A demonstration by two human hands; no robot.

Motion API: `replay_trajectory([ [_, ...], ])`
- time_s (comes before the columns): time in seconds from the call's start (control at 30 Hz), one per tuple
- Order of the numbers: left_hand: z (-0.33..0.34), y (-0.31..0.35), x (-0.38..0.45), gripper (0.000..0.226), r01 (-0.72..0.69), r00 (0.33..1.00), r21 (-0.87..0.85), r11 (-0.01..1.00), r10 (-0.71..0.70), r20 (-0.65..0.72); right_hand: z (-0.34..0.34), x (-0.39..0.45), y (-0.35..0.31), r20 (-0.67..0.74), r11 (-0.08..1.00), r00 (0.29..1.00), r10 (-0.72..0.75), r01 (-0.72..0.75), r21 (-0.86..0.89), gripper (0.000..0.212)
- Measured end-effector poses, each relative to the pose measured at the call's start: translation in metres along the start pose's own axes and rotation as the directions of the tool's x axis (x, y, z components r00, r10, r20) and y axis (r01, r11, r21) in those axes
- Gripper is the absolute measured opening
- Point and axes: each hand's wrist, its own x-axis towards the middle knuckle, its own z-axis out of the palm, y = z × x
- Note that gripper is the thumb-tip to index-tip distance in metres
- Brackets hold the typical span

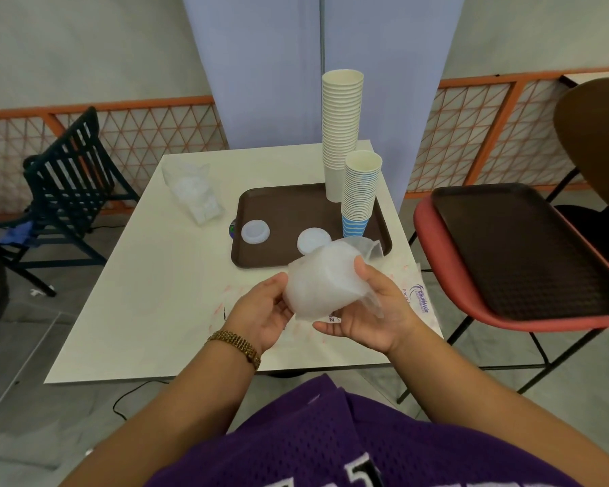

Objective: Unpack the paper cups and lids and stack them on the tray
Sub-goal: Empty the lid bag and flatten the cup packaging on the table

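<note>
Above the near half of the white table (148,311), a sleeve of plastic lids (326,279) still in its cloudy wrapper, gripped from both sides: left hand (261,316) cupped against its near-left end, fingers curled behind the plastic and largely hidden; right hand (370,311) wrapped round the right side, thumb up over the top, fingertips mostly lost under loose wrapper. Too hazy through the film to count lids or see whether the wrapper is open. Beyond, on the brown tray (282,254): a tall white cup stack (341,131) at the far edge, a shorter blue-striped cup stack (361,195) just beside and in front of it, one lid pile (255,232) near the left rim, another lid pile (312,240) partly covered by the held sleeve (height of either pile hard to judge). Another wrapped bundle (194,191) lying on the far-left part of the table, contents blurred. Printed empty packaging (419,304) flat under the right hand, lettering mostly cut off. At the right, a second tray (528,251) resting on a red chair (436,240).
</note>
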Motion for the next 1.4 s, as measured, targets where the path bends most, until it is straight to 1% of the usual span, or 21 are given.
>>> replay_trajectory([
  [0.13, -0.001, -0.004, 0.008, 0.026, 0.019, 1.000, -0.033, 0.999, -0.020, -0.020, -0.003, 0.001, 0.001, 0.070, 0.994, 0.997, -0.012, 0.005, 0.107, 0.100],
  [0.2, -0.002, -0.007, 0.009, 0.024, 0.034, 0.999, -0.049, 0.998, -0.035, -0.027, -0.006, 0.002, 0.000, 0.105, 0.984, 0.994, -0.041, 0.022, 0.175, 0.101],
  [0.3, -0.004, -0.012, 0.010, 0.018, 0.040, 0.999, 0.022, 0.999, -0.039, -0.026, -0.009, 0.001, -0.002, 0.150, 0.964, 0.983, -0.102, 0.060, 0.259, 0.099],
  [0.37, -0.009, -0.020, 0.014, 0.015, 0.040, 0.999, 0.152, 0.988, -0.034, -0.041, -0.011, 0.001, -0.005, 0.202, 0.949, 0.970, -0.135, 0.068, 0.307, 0.098],
  [0.43, -0.016, -0.030, 0.020, 0.015, 0.024, 0.999, 0.331, 0.943, -0.009, -0.047, -0.012, 0.001, -0.007, 0.284, 0.946, 0.948, -0.147, 0.051, 0.319, 0.098],
  [0.53, -0.026, -0.045, 0.029, 0.018, -0.018, 1.000, 0.618, 0.786, 0.027, -0.005, -0.018, 0.004, -0.009, 0.353, 0.956, 0.924, -0.149, 0.044, 0.291, 0.095],
  [0.57, -0.029, -0.046, 0.030, 0.019, -0.040, 0.997, 0.682, 0.730, 0.073, -0.020, -0.019, 0.004, -0.011, 0.343, 0.960, 0.928, -0.144, 0.047, 0.276, 0.093],
  [0.6, -0.029, -0.044, 0.031, 0.019, -0.078, 0.985, 0.718, 0.691, 0.163, -0.050, -0.020, 0.004, -0.014, 0.311, 0.968, 0.941, -0.132, 0.055, 0.247, 0.093],
  [0.63, -0.028, -0.040, 0.030, 0.019, -0.140, 0.956, 0.731, 0.668, 0.285, -0.077, -0.021, 0.004, -0.017, 0.257, 0.978, 0.959, -0.116, 0.066, 0.197, 0.096],
  [0.67, -0.026, -0.033, 0.027, 0.020, -0.238, 0.904, 0.726, 0.645, 0.421, -0.078, -0.021, 0.003, -0.019, 0.181, 0.988, 0.979, -0.096, 0.073, 0.133, 0.099],
  [0.73, -0.014, -0.014, 0.013, 0.019, -0.461, 0.764, 0.699, 0.546, 0.645, 0.000, -0.024, 0.004, -0.022, 0.017, 0.998, 0.998, -0.057, 0.056, 0.014, 0.105],
  [0.77, -0.006, -0.005, 0.004, 0.018, -0.547, 0.710, 0.676, 0.495, 0.702, 0.060, -0.025, 0.005, -0.022, -0.049, 0.998, 0.998, -0.047, 0.045, -0.034, 0.106],
  [0.8, 0.003, 0.002, -0.005, 0.018, -0.611, 0.677, 0.646, 0.458, 0.725, 0.127, -0.026, 0.007, -0.022, -0.095, 0.996, 0.994, -0.044, 0.037, -0.083, 0.107],
  [0.83, 0.011, 0.007, -0.012, 0.019, -0.647, 0.672, 0.620, 0.444, 0.716, 0.189, -0.026, 0.009, -0.020, -0.128, 0.990, 0.991, -0.046, 0.029, -0.135, 0.108],
  [0.87, 0.019, 0.010, -0.016, 0.022, -0.654, 0.692, 0.607, 0.451, 0.681, 0.240, -0.025, 0.010, -0.018, -0.154, 0.982, 0.987, -0.053, 0.023, -0.186, 0.107],
  [0.93, 0.030, 0.010, -0.019, 0.032, -0.613, 0.767, 0.622, 0.487, 0.556, 0.321, -0.024, 0.013, -0.015, -0.173, 0.962, 0.982, -0.080, 0.030, -0.270, 0.095],
  [1.0, 0.034, 0.007, -0.016, 0.048, -0.511, 0.855, 0.670, 0.539, 0.396, 0.333, -0.021, 0.014, -0.013, -0.157, 0.948, 0.984, -0.088, 0.034, -0.318, 0.085],
  [1.03, 0.033, 0.006, -0.015, 0.055, -0.450, 0.892, 0.695, 0.561, 0.321, 0.318, -0.020, 0.013, -0.013, -0.153, 0.942, 0.985, -0.086, 0.030, -0.334, 0.085],
  [1.1, 0.028, 0.005, -0.012, 0.072, -0.352, 0.935, 0.708, 0.612, 0.206, 0.287, -0.019, 0.011, -0.014, -0.144, 0.926, 0.986, -0.082, 0.021, -0.378, 0.088],
  [1.2, 0.020, 0.009, -0.009, 0.097, -0.263, 0.959, 0.731, 0.630, 0.089, 0.269, -0.018, 0.008, -0.015, -0.135, 0.904, 0.990, -0.049, -0.014, -0.428, 0.091],
  [1.4, 0.012, 0.010, -0.003, 0.100, -0.193, 0.957, 0.701, 0.687, -0.028, 0.290, -0.017, 0.005, -0.015, -0.114, 0.908, 0.993, -0.023, -0.027, -0.419, 0.086],
])
